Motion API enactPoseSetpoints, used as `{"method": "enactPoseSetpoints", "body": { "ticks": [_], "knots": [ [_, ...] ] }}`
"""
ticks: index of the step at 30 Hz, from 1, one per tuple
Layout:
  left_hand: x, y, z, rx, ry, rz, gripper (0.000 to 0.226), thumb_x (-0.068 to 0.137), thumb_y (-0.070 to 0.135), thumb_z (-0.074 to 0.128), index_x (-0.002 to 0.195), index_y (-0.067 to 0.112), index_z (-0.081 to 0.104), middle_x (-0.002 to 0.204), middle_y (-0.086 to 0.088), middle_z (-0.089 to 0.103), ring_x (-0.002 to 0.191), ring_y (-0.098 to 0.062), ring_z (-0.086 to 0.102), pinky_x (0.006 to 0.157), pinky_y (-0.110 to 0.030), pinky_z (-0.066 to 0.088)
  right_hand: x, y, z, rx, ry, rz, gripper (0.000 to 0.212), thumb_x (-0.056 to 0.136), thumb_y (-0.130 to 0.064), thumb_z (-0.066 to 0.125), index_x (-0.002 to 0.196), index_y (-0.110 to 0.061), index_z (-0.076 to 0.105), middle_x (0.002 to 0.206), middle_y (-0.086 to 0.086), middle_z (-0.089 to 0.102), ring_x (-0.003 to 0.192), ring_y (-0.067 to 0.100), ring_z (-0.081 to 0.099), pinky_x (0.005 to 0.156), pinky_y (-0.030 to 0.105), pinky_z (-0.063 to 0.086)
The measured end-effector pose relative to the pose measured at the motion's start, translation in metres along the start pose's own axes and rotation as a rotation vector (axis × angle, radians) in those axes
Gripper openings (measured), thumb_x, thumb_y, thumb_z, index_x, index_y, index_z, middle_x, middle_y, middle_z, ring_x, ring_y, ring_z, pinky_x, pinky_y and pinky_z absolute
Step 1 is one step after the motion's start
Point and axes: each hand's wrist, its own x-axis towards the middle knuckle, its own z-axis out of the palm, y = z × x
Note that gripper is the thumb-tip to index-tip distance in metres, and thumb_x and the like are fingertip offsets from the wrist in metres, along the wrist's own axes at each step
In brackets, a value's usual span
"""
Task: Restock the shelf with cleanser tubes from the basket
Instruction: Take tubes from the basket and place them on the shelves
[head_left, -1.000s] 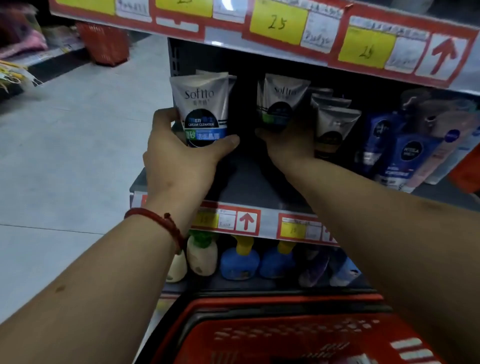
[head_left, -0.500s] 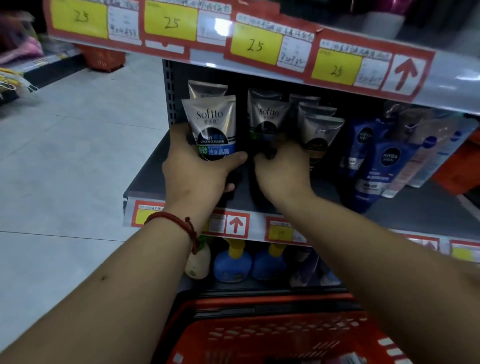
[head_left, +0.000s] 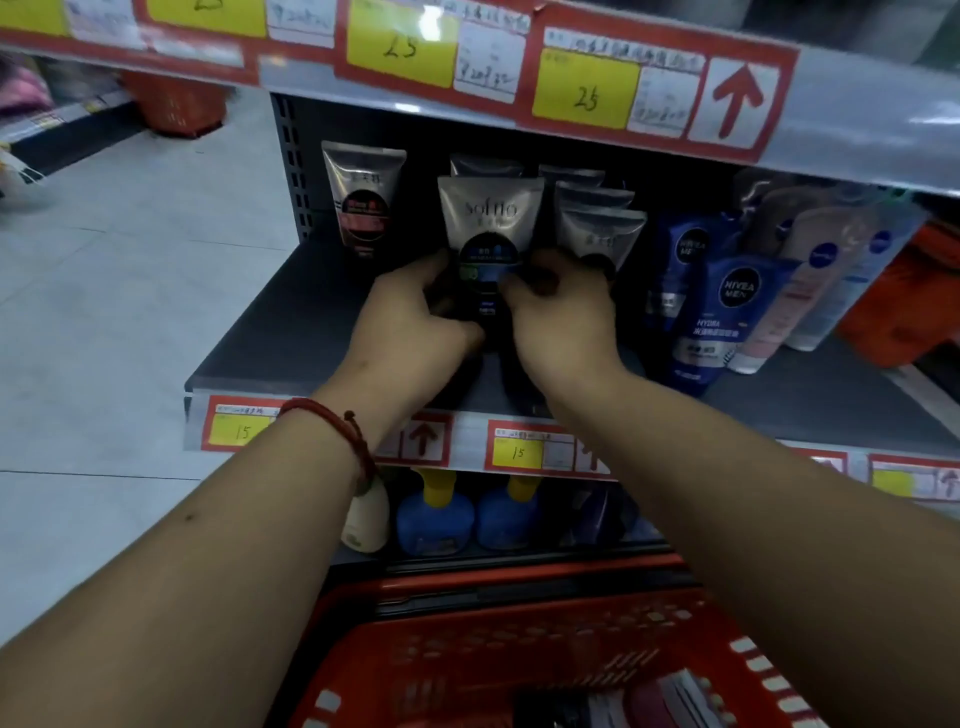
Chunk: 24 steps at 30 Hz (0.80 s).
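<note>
Red perforated plastic basket (head_left: 467, 654), near bottom, holds blurred dark and pink packs. Dark grey metal shelf (head_left: 280, 338) carries upright tubes. Glossy silver Softto cleanser tube (head_left: 491, 218) stands mid-shelf, cap down. Left hand (head_left: 410, 317) and right hand (head_left: 558, 317) grip its lower end, fingers curled on either side.

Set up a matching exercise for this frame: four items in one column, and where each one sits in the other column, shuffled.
Items
1. blue-label Softto tube
2. red-label tube
3. Nivea Men tube
4. red basket

Places
A. alone at the left end of the shelf
B. bottom of the view, under the forearms
C. held between the left hand and the right hand
D. on the shelf, right of the right hand

Pairs: 1-C, 2-A, 3-D, 4-B.
</note>
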Motion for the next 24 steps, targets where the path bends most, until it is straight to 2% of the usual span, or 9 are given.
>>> {"method": "enactPoseSetpoints", "body": {
  "ticks": [2, 4, 7, 11, 15, 18, 22, 24],
  "knots": [
    [0.006, -0.001, 0.004, -0.012, 0.009, 0.008, 0.067, 0.081, -0.007, 0.072, 0.142, 0.017, 0.058, 0.126, 0.003, 0.069, 0.116, -0.005, 0.064, 0.092, -0.016, 0.053, 0.008, 0.004, 0.001, -0.002, 0.016, -0.011, 0.017, 0.098, -0.016, 0.062, 0.112, -0.006, 0.067, 0.100, 0.007, 0.068, 0.094, 0.020, 0.065, 0.085, 0.036, 0.056],
    [0.012, -0.002, 0.007, -0.014, 0.025, 0.014, 0.068, 0.083, -0.005, 0.071, 0.145, 0.018, 0.054, 0.132, 0.001, 0.067, 0.121, -0.008, 0.062, 0.102, -0.026, 0.052, 0.015, 0.008, 0.004, -0.038, 0.022, -0.032, 0.016, 0.099, -0.017, 0.060, 0.110, -0.006, 0.065, 0.098, 0.007, 0.068, 0.092, 0.020, 0.065, 0.075, 0.030, 0.054],
    [0.016, -0.009, 0.010, 0.042, 0.030, 0.022, 0.054, 0.081, 0.002, 0.070, 0.132, 0.019, 0.066, 0.118, 0.002, 0.073, 0.108, -0.011, 0.068, 0.098, -0.037, 0.056, 0.018, 0.020, 0.010, -0.073, 0.005, 0.001, 0.015, 0.101, -0.016, 0.057, 0.111, -0.006, 0.062, 0.098, 0.005, 0.064, 0.090, 0.017, 0.061, 0.061, 0.017, 0.043],
    [0.019, -0.018, 0.011, 0.093, 0.026, -0.027, 0.058, 0.087, 0.002, 0.067, 0.141, 0.022, 0.060, 0.126, 0.002, 0.070, 0.114, -0.012, 0.066, 0.102, -0.036, 0.054, 0.014, 0.028, 0.012, -0.081, -0.035, 0.013, 0.021, 0.103, -0.015, 0.054, 0.122, -0.008, 0.060, 0.111, 0.005, 0.065, 0.095, 0.010, 0.055, 0.071, 0.019, 0.042],
    [0.017, -0.012, 0.007, 0.126, 0.005, -0.047, 0.059, 0.088, 0.005, 0.069, 0.144, 0.019, 0.056, 0.127, 0.004, 0.067, 0.114, -0.010, 0.064, 0.096, -0.022, 0.051, 0.015, 0.024, 0.005, -0.130, -0.107, 0.062, 0.025, 0.101, -0.015, 0.056, 0.123, -0.004, 0.062, 0.118, 0.011, 0.067, 0.107, 0.022, 0.062, 0.085, 0.028, 0.048],
    [0.007, 0.000, -0.001, 0.225, 0.011, -0.036, 0.059, 0.086, 0.011, 0.073, 0.142, 0.019, 0.056, 0.128, 0.002, 0.067, 0.116, -0.016, 0.063, 0.098, -0.029, 0.050, 0.004, 0.017, -0.007, -0.200, -0.176, 0.072, 0.027, 0.099, -0.016, 0.058, 0.120, 0.000, 0.062, 0.115, 0.014, 0.068, 0.107, 0.027, 0.064, 0.085, 0.031, 0.050],
    [-0.030, 0.024, -0.013, 0.497, -0.022, 0.037, 0.064, 0.085, 0.018, 0.072, 0.146, 0.018, 0.052, 0.138, -0.003, 0.062, 0.127, -0.020, 0.058, 0.097, -0.022, 0.042, -0.031, -0.003, -0.041, -0.272, -0.271, 0.007, 0.038, 0.098, -0.019, 0.062, 0.132, -0.003, 0.055, 0.122, 0.012, 0.066, 0.114, 0.025, 0.063, 0.085, 0.022, 0.046],
    [-0.056, 0.030, -0.018, 0.676, -0.061, 0.062, 0.072, 0.083, 0.029, 0.073, 0.149, 0.020, 0.046, 0.145, -0.007, 0.054, 0.131, -0.027, 0.054, 0.107, -0.035, 0.045, -0.052, -0.012, -0.062, -0.384, -0.354, -0.076, 0.055, 0.097, -0.024, 0.064, 0.146, -0.007, 0.045, 0.134, 0.012, 0.061, 0.122, 0.025, 0.058, 0.091, 0.024, 0.044]
  ]
}}
